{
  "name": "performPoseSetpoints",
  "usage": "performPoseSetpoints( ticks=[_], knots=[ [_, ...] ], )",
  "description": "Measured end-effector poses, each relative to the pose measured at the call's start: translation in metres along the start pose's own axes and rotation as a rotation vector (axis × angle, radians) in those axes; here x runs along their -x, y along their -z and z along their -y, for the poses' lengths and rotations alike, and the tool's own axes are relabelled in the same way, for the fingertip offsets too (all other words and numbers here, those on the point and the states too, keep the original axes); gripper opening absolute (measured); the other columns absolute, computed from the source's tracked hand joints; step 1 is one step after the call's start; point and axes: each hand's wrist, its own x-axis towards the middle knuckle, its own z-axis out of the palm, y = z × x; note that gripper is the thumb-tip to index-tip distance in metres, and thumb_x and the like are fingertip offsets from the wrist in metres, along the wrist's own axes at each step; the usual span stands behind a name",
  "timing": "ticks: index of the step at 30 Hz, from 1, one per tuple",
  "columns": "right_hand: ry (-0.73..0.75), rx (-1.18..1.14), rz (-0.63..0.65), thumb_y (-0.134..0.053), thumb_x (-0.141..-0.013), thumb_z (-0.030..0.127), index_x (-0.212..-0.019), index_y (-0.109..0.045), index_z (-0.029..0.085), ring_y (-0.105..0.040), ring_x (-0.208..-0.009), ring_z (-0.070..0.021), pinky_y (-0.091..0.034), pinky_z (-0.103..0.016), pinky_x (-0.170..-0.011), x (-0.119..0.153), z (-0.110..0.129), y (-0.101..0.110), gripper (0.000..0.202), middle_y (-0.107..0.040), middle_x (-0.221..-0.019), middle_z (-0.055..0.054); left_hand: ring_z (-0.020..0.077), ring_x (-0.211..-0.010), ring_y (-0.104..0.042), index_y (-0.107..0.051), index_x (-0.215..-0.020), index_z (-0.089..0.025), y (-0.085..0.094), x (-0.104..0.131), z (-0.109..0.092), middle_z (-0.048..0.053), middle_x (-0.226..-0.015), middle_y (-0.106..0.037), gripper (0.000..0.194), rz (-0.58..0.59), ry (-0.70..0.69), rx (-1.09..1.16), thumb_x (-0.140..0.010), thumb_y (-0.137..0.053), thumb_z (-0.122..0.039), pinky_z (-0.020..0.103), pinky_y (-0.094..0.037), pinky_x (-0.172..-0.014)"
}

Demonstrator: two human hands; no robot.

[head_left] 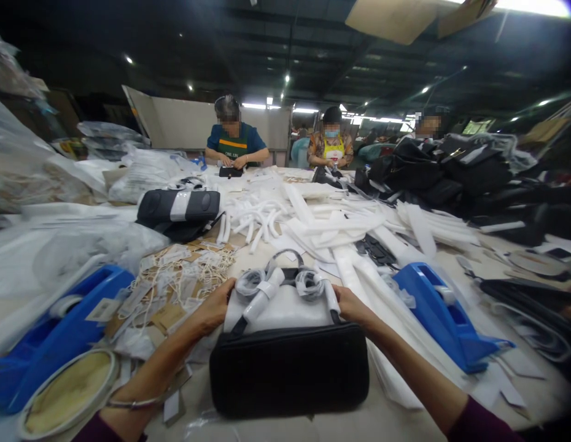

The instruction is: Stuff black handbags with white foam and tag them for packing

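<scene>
A black handbag (290, 368) lies in front of me on the table, its dark base side towards me. White foam sheet (285, 310) covers its upper face. Clear film wraps the coiled straps on top, and white foam sleeves (266, 293) cover parts of the handles. My left hand (220, 304) grips the bag's far left edge, its fingertips hidden behind it. On the far right edge, my right hand (352, 305) holds the bag the same way, fingers partly out of sight.
Blue tape dispensers (439, 313) stand on both sides. Tags with strings (175, 282) pile up at left, near a round tin (69, 393). Foam strips (262, 218), another wrapped black bag (179, 209) and heaped black bags (419, 172) lie beyond. Co-workers (233, 138) work across the table.
</scene>
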Motion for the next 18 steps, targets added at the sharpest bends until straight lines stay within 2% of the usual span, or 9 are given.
performPoseSetpoints(
  ticks=[3, 6, 8, 11, 14, 16, 18],
  knots=[
    [0.010, 0.037, -0.079, -0.058, -0.061, 0.023, -0.087, -0.071, 0.014, -0.063, -0.077, -0.0242, -0.048, -0.030, -0.066, 0.003, -0.003, -0.002, 0.030, -0.070, -0.074, -0.002, 0.0275, -0.093, -0.062, -0.063, -0.101, -0.014, 0.001, 0.000, -0.006, 0.006, -0.094, -0.070, 0.044, 0.040, -0.009, -0.074, -0.060, -0.073, -0.027, 0.035, -0.049, -0.085],
    [0.061, 0.075, -0.188, -0.056, -0.066, 0.025, -0.093, -0.070, 0.016, -0.063, -0.080, -0.0239, -0.048, -0.030, -0.069, 0.003, -0.007, -0.007, 0.032, -0.070, -0.078, -0.002, 0.0276, -0.091, -0.063, -0.065, -0.103, -0.014, 0.001, 0.000, -0.002, 0.006, -0.093, -0.070, 0.043, 0.030, -0.026, -0.107, -0.064, -0.071, -0.030, 0.036, -0.049, -0.084],
    [0.119, 0.137, -0.264, -0.055, -0.069, 0.027, -0.100, -0.069, 0.018, -0.062, -0.089, -0.0245, -0.048, -0.032, -0.078, 0.002, -0.009, -0.010, 0.035, -0.069, -0.091, -0.003, 0.0285, -0.096, -0.061, -0.067, -0.102, -0.014, 0.000, -0.002, 0.005, 0.009, -0.098, -0.068, 0.040, -0.046, -0.084, -0.165, -0.067, -0.069, -0.032, 0.038, -0.048, -0.088],
    [0.195, 0.223, -0.336, -0.057, -0.069, 0.032, -0.109, -0.066, 0.021, -0.054, -0.111, -0.0275, -0.043, -0.036, -0.095, 0.000, -0.011, -0.012, 0.042, -0.060, -0.120, -0.007, 0.0324, -0.119, -0.050, -0.070, -0.100, -0.014, 0.001, -0.007, 0.014, 0.016, -0.124, -0.056, 0.039, -0.183, -0.205, -0.250, -0.068, -0.069, -0.035, 0.043, -0.037, -0.104],
    [0.196, 0.193, -0.289, -0.060, -0.068, 0.035, -0.118, -0.061, 0.024, -0.043, -0.126, -0.0300, -0.033, -0.041, -0.106, -0.006, -0.018, -0.008, 0.052, -0.052, -0.133, -0.007, 0.0341, -0.136, -0.032, -0.071, -0.104, -0.017, 0.004, -0.015, 0.018, 0.015, -0.142, -0.043, 0.043, -0.190, -0.217, -0.213, -0.065, -0.073, -0.036, 0.044, -0.021, -0.115],
    [0.143, 0.129, -0.230, -0.062, -0.067, 0.037, -0.120, -0.060, 0.024, -0.045, -0.124, -0.0319, -0.032, -0.045, -0.107, -0.012, -0.026, -0.003, 0.054, -0.057, -0.128, -0.007, 0.0354, -0.137, -0.031, -0.072, -0.100, -0.020, 0.006, -0.019, 0.016, 0.013, -0.139, -0.049, 0.044, -0.157, -0.176, -0.135, -0.059, -0.078, -0.036, 0.044, -0.019, -0.115],
    [0.084, 0.092, -0.194, -0.063, -0.065, 0.039, -0.113, -0.063, 0.022, -0.051, -0.115, -0.0333, -0.036, -0.047, -0.102, -0.019, -0.034, 0.000, 0.050, -0.063, -0.116, -0.008, 0.0367, -0.134, -0.035, -0.074, -0.093, -0.021, 0.006, -0.022, 0.012, 0.012, -0.129, -0.059, 0.045, -0.129, -0.145, -0.041, -0.051, -0.082, -0.034, 0.044, -0.021, -0.115]
  ],
)
